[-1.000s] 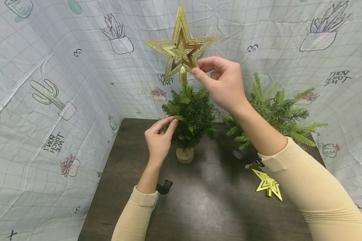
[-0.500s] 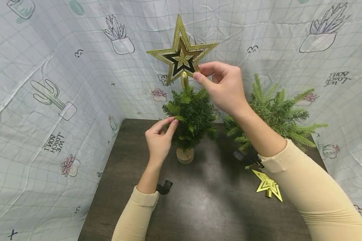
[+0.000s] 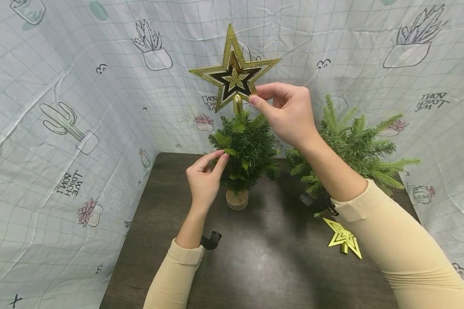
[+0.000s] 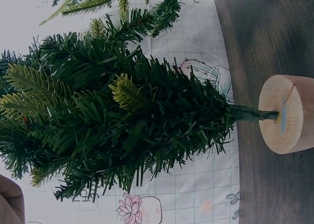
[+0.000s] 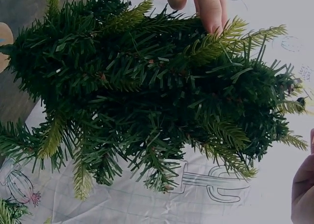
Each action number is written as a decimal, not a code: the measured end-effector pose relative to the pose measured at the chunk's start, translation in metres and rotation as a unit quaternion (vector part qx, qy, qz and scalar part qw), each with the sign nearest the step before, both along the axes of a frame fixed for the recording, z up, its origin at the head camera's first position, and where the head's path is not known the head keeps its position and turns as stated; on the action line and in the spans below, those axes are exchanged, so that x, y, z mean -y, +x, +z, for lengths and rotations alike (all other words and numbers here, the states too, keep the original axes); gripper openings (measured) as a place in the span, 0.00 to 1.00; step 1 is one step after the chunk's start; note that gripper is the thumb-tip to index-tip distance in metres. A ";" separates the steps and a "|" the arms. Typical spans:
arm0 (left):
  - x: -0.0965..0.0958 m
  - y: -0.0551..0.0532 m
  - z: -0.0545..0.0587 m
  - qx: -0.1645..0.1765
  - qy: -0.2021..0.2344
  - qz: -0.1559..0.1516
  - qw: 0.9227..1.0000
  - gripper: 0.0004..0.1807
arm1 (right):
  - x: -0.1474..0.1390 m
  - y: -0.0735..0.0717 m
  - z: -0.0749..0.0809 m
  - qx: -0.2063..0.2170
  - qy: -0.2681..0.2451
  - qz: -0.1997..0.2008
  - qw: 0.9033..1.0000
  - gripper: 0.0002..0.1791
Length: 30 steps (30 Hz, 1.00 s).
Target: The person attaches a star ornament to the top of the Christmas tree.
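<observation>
Since the earlier head frame, the gold star (image 3: 236, 78) has come down a little, the right hand (image 3: 290, 109) with it; the left hand (image 3: 205, 176) looks unmoved.

Head view: star upright, upper centre, its socket (image 3: 237, 104) right at the top of the small tree (image 3: 249, 148). Whether the tip is inside, cannot tell. Right hand pinches the star's lower right point, presumably to steer it and leave the socket free. Left hand pinches a left-side sprig, likely to steady the tree on its narrow wooden base (image 3: 237, 200). Second star (image 3: 343, 235) flat on the table (image 3: 224, 274), lower right, near the bushier tree (image 3: 355, 146).

Left wrist view: tree sideways, trunk rising from the base at right; a bit of hand, lower left.

Right wrist view: fingers at a sprig, top; part of another hand, right edge. Star not clearly made out.
</observation>
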State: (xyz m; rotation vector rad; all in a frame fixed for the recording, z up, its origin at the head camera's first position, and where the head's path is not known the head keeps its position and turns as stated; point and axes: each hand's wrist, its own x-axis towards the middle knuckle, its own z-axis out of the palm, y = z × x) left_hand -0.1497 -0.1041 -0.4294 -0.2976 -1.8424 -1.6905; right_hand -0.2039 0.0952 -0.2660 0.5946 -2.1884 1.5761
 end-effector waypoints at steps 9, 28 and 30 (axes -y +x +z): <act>-0.001 0.000 0.001 0.004 0.004 0.001 1.000 0.09 | -0.003 0.003 0.001 0.012 0.012 0.002 1.000 0.12; 0.000 0.002 0.005 -0.007 0.024 -0.001 1.000 0.09 | -0.016 0.009 -0.004 -0.010 -0.014 0.010 1.000 0.09; 0.000 0.002 0.006 -0.011 0.025 0.000 1.000 0.08 | -0.018 0.010 -0.005 -0.012 -0.015 0.006 1.000 0.08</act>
